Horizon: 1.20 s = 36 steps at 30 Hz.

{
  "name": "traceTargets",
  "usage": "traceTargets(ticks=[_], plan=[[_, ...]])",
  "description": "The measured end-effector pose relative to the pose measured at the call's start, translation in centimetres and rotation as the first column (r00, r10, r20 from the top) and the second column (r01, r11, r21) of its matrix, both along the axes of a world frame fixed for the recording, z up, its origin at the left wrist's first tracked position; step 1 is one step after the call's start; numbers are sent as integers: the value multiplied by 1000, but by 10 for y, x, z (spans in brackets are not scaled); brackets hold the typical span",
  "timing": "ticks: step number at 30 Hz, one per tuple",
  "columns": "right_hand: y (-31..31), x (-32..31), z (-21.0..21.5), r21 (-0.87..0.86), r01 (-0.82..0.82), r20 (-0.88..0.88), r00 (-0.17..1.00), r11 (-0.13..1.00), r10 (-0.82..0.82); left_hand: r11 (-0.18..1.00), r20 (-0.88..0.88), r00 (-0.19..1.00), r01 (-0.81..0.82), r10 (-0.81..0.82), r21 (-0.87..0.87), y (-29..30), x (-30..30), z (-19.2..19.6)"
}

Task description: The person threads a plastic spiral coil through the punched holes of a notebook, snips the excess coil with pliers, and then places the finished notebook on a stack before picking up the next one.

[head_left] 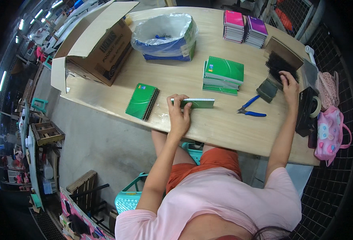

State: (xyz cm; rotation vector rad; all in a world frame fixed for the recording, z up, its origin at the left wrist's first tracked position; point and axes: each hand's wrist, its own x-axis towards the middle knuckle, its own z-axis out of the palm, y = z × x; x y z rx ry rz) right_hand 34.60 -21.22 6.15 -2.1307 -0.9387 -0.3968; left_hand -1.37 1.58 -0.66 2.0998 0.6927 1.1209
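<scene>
Left grip (179,114) clamped on green notebook (194,103); right grip (290,85) apart on black spiral coils (278,66).

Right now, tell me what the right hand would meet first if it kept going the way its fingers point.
The right hand already touches the black spiral binding coils; straight on it would likely meet the brown board behind them.

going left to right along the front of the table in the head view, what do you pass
Green spiral notebook → left hand holding a green notebook on edge → blue-handled pliers → right hand on the black binding coils → tape dispenser → pink bag
</scene>
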Motion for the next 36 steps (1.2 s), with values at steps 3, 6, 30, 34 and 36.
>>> traceTargets(ticks=[3,6,30,34,36], plan=[[32,-52,3,104,-351,-161,917,931,364,1000,15,1000,2,-2,-16,3,0,-2],[60,-105,9,41,-630,-313,729,776,609,997,30,999,34,-32,-72,2,2,2],[88,-152,-15,260,-750,-369,506,609,780,997,40,999,36,-34,-66,1,1,-2],[88,-154,-12,297,-720,-393,506,627,768,998,17,999,32,-31,-47,2,1,-4],[89,-156,-13,269,-732,-355,529,626,771,997,30,999,34,-32,-75,1,1,-4]])
